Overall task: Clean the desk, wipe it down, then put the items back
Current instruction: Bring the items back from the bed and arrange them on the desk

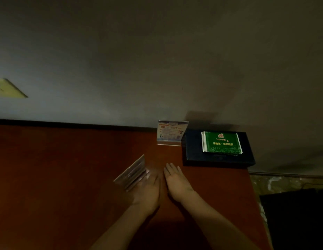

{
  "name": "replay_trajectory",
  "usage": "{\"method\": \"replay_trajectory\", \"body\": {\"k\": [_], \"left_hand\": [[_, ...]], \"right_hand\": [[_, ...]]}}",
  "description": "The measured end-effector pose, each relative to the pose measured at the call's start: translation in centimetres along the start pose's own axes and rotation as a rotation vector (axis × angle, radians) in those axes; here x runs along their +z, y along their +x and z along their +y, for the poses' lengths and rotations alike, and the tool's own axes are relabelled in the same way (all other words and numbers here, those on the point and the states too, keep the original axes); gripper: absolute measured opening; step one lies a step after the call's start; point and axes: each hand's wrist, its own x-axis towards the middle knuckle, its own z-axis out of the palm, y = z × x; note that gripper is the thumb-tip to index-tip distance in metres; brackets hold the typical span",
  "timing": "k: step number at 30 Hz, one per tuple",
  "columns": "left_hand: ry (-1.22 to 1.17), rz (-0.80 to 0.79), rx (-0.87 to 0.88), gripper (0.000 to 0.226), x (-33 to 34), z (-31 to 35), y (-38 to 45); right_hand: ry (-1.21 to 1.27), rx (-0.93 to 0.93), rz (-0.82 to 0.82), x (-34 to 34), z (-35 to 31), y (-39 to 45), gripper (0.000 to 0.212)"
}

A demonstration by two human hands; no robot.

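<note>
A reddish-brown wooden desk [57,168] runs along a grey wall. My left hand [148,192] holds a clear acrylic sign stand [132,173], which is tilted and blurred just above the desk at centre. My right hand [177,181] lies flat beside it, fingers straight, palm down on the wood. A second acrylic sign stand [170,132] with a printed card stands upright at the back by the wall. To its right lies a black tray [193,154] carrying a stack of green packets [222,142].
The desk's right edge [254,195] drops off to a mottled floor and a dark object at the lower right. A pale yellowish wall plate [7,88] sits on the wall at far left. The room is dim.
</note>
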Motion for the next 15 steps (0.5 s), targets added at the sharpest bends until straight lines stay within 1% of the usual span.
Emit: {"method": "replay_trajectory", "body": {"k": [4, 6, 9, 13, 15], "left_hand": [[-0.067, 0.073, -0.109, 0.066, 0.4, -2.8, -4.8], [-0.069, 0.057, -0.161, 0.067, -0.4, -4.0, -6.0], [-0.078, 0.051, -0.213, 0.066, -1.5, -5.2, -6.8], [-0.092, 0.031, -0.231, 0.076, -2.2, -5.6, -6.5], [-0.093, 0.041, -0.252, 0.079, -2.5, -6.0, -5.8]], "right_hand": [[-0.005, -0.173, 0.002, 0.9, -2.7, -1.6, 0.072], [0.006, -0.223, 0.007, 1.2, -4.2, -1.7, 0.073], [-0.008, -0.251, -0.005, 1.1, -6.0, -1.2, 0.073], [-0.054, -0.229, -0.055, 1.1, -7.3, -0.1, 0.078], [-0.048, -0.213, -0.055, 1.2, -7.4, 0.6, 0.076]]}}
